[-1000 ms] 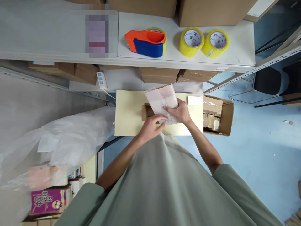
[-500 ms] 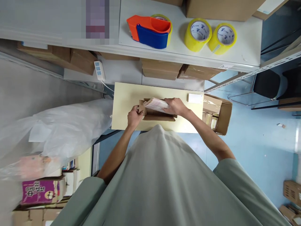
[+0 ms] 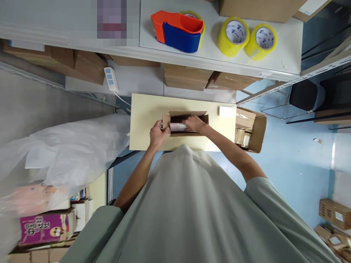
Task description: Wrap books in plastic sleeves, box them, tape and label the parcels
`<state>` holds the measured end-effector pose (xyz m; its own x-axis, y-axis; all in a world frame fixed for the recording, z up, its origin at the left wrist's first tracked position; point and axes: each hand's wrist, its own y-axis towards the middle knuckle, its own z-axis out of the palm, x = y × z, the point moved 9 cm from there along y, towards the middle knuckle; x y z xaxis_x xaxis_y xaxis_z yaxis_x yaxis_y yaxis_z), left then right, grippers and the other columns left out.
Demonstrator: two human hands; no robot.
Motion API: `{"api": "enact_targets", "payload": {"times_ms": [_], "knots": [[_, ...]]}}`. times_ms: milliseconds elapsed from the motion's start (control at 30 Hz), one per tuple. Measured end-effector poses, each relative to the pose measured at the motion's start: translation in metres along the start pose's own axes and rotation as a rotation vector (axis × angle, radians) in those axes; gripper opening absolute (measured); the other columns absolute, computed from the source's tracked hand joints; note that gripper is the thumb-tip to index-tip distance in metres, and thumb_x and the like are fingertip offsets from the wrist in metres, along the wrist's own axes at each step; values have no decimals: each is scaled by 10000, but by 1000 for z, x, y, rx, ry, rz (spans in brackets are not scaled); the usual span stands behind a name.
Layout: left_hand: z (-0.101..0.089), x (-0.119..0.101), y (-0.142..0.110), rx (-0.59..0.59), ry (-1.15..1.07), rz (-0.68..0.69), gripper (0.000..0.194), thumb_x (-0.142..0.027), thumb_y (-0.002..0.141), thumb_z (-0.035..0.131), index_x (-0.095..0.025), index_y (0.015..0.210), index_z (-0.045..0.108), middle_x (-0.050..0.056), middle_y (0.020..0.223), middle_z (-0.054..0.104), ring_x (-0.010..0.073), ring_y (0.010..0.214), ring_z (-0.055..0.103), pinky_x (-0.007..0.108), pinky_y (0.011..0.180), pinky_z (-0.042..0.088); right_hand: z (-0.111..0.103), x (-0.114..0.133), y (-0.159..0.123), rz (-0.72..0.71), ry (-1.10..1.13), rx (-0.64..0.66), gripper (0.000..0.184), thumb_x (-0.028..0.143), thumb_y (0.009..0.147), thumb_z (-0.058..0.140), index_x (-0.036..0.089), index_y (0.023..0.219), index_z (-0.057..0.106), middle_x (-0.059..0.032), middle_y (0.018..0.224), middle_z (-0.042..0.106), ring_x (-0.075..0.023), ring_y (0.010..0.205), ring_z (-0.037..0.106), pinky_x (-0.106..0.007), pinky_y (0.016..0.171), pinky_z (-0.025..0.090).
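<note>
The open carton (image 3: pixel 186 134) on the pale table (image 3: pixel 145 124) contains the pinkish packet (image 3: pixel 177 127), its long axis running left-right like the carton's. The left hand (image 3: pixel 158 133) pinches the carton's left flap (image 3: pixel 166 121). The right hand (image 3: pixel 194 124) reaches inside, covering the packet's right end; I cannot tell whether it grasps. Rightward lies 1 white object (image 3: pixel 227 111); beyond, a larger box (image 3: pixel 259 133) holds smaller boxes (image 3: pixel 240 136).

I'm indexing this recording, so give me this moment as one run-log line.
left hand: holding end flap | right hand: inside open carton, on pale packet | carton: on cream table
</note>
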<state>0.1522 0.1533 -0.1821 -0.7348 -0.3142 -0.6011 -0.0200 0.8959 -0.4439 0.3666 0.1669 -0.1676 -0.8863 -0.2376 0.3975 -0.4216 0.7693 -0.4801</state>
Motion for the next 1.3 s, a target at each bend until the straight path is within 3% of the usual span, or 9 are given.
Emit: {"api": "enact_targets", "payload": {"times_ms": [167, 400, 600, 733, 833, 900, 1000, 1133, 1300], "knots": [[1, 0, -1, 30, 35, 24, 478, -271, 965, 722, -211, 1439, 708, 88, 1161, 844, 257, 1069, 791, 336, 965, 573, 28, 3, 7, -2, -191, 180, 366, 229, 1016, 802, 126, 1366, 780, -213, 1374, 832, -381, 1297, 796, -437, 1080, 606], [2, 4, -3, 61, 53, 31, 395, -252, 971, 722, -215, 1364, 724, 78, 1175, 846, 243, 1034, 788, 329, 948, 567, 27, -5, -3, 161, -158, 91, 466, 254, 1097, 703, 87, 1531, 676, -255, 1406, 806, -393, 1319, 779, -477, 1095, 614], [2, 5, -4, 50, 20, 67, 368, -223, 947, 731, -216, 1314, 724, 75, 1209, 844, 227, 1006, 789, 324, 931, 575, 2, -13, -67, 214, 57, -248, 315, 227, 1121, 628, 173, 1398, 768, -182, 1478, 780, -361, 1334, 754, -485, 1178, 587], [2, 2, -3, 38, 26, 73, 327, -208, 944, 736, -221, 1271, 730, 54, 1107, 841, 227, 984, 787, 321, 917, 575, -12, -51, -131, 400, 193, -618, 311, 327, 1154, 572, 206, 1369, 761, -172, 1409, 778, -354, 1312, 729, -498, 1116, 629], [2, -4, -1, 29, 8, 90, 331, -204, 944, 746, -215, 1274, 731, 45, 1046, 830, 228, 959, 791, 322, 902, 581, -3, -83, -167, 578, 317, -784, 397, 476, 1140, 607, 192, 1388, 730, -204, 1388, 752, -364, 1238, 752, -526, 1008, 675], [1, -8, 1, 20, 0, 104, 337, -213, 944, 753, -218, 1280, 731, 41, 1026, 824, 230, 943, 794, 330, 906, 591, 9, -92, -172, 596, 427, -778, 460, 554, 1129, 613, 180, 1365, 738, -211, 1365, 756, -347, 1138, 789, -528, 950, 696], [3, -14, 1, 19, -16, 139, 348, -258, 945, 775, -221, 1289, 728, 52, 1053, 822, 234, 930, 795, 350, 926, 613, 22, -83, -163, 480, 571, -732, 505, 614, 1139, 559, 196, 1317, 779, -190, 1358, 780, -318, 1089, 813, -502, 927, 717], [20, -23, -5, 141, -75, 272, 461, -445, 971, 797, -230, 1369, 711, 101, 1249, 813, 245, 1001, 787, 385, 956, 647, 29, -57, -145, 310, 593, -659, 492, 606, 1140, 583, 243, 1389, 803, -159, 1587, 720, -347, 1370, 751, -534, 1109, 683], [44, -33, -18, 305, 51, 441, 696, -615, 869, 898, -224, 1415, 715, 149, 1442, 753, 373, 1333, 694, 515, 1169, 588, 51, -42, -125, 164, 403, -362, 740, 503, 905, 960, 258, 1565, 732, -126, 1822, 502, -441, 1708, 438, -679, 1348, 476]]}}
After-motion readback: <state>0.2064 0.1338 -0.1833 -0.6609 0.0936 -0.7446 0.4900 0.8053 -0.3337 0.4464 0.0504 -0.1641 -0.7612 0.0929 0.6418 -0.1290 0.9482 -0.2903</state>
